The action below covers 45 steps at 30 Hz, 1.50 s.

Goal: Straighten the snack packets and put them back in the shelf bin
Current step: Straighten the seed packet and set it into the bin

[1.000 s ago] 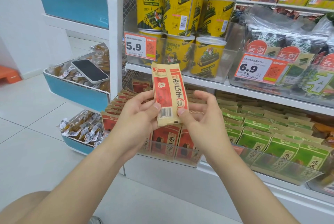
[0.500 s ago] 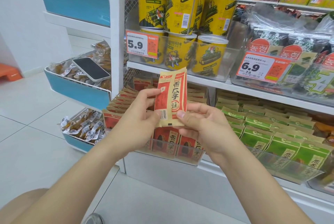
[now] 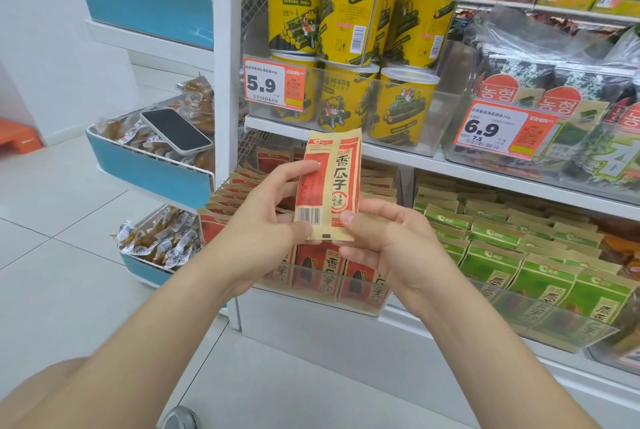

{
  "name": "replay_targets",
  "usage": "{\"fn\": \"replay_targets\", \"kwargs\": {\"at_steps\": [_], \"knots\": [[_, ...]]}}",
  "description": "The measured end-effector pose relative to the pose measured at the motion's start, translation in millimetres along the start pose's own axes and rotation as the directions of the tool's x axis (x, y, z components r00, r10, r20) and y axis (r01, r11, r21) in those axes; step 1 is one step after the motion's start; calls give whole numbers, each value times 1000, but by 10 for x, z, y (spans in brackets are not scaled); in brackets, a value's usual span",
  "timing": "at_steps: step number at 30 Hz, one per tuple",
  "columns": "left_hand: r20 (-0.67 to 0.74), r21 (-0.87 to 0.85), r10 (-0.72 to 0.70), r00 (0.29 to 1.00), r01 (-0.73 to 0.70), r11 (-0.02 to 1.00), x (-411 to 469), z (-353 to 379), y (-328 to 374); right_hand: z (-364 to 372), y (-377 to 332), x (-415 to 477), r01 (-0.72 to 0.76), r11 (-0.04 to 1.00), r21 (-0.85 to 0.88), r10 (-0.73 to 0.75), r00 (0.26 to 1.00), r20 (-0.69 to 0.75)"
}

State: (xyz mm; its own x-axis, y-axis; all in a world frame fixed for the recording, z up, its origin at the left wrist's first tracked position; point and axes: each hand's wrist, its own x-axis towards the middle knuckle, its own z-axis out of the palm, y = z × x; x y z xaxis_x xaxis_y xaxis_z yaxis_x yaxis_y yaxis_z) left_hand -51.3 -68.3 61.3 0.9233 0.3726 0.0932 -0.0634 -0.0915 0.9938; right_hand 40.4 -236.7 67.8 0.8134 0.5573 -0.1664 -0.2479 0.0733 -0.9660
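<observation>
White shelf carries a clear rigid plastic bin of upright red packets. One packet is upright above the bin, pinched by both hands: left hand on its left edge, right hand at its lower corner. Likely light, flat and crinkly; grip the edges.

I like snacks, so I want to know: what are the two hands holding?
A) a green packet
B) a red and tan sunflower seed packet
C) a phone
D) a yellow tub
B: the left hand and the right hand both pinch the lower part of the red and tan sunflower seed packet, which is held upright in front of the shelves.
</observation>
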Motion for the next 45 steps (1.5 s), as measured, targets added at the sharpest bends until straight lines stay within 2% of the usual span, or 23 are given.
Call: {"fn": "replay_targets", "kwargs": {"at_steps": [6, 8, 11, 13, 16, 21, 31, 33, 34, 36, 38, 39, 41, 45], "knots": [[23, 73, -63, 998, 61, 995, -42, 26, 13, 40, 28, 31, 238, 944, -227, -255, 966, -48], [-67, 34, -23, 997, 26, 999, -45, 56, 16, 23, 25, 39, 243, 920, -308, -256, 967, 0], [-240, -84, -6, 971, -15, 996, -26, 76, 38, 44, 31, 6, 206, 900, -385, -182, 978, 97], [-274, -107, -14, 961, -17, 994, -26, 70, 43, 71, 78, -10, 208, 871, -444, -158, 976, 148], [-249, -69, 13, 968, -31, 997, -26, 80, 36, 84, 144, 1, 276, 823, -497, -235, 961, 146], [-192, -245, -65, 979, 16, 969, -28, 104, 46, 72, 124, -4, 326, 853, -409, -332, 942, 58], [-149, -293, -155, 977, 106, 950, -26, 57, 41, 78, 95, -16, 240, 930, -277, -237, 970, 43], [-180, -250, -121, 976, 73, 966, -35, 62, 44, 79, 90, -12, 256, 926, -280, -261, 965, 16], [-229, -168, -64, 971, 26, 986, -38, 67, 39, 83, 96, -10, 283, 913, -294, -298, 955, -8], [-313, 119, 128, 941, -95, 988, -48, 66, 16, 72, 123, 13, 377, 836, -398, -433, 900, -57], [-251, 350, 276, 928, -178, 919, -31, 85, -50, 64, 148, 29, 441, 766, -467, -533, 843, -78], [-198, 379, 294, 935, -203, 903, -35, 107, -69, 66, 153, 33, 459, 766, -449, -545, 835, -76], [-112, 308, 248, 962, -204, 929, -62, 151, -66, 81, 149, 17, 460, 804, -377, -518, 853, -62], [-44, 181, 230, 972, -219, 959, -82, 143, -3, 83, 121, -23, 418, 883, -212, -433, 901, -23]]}}
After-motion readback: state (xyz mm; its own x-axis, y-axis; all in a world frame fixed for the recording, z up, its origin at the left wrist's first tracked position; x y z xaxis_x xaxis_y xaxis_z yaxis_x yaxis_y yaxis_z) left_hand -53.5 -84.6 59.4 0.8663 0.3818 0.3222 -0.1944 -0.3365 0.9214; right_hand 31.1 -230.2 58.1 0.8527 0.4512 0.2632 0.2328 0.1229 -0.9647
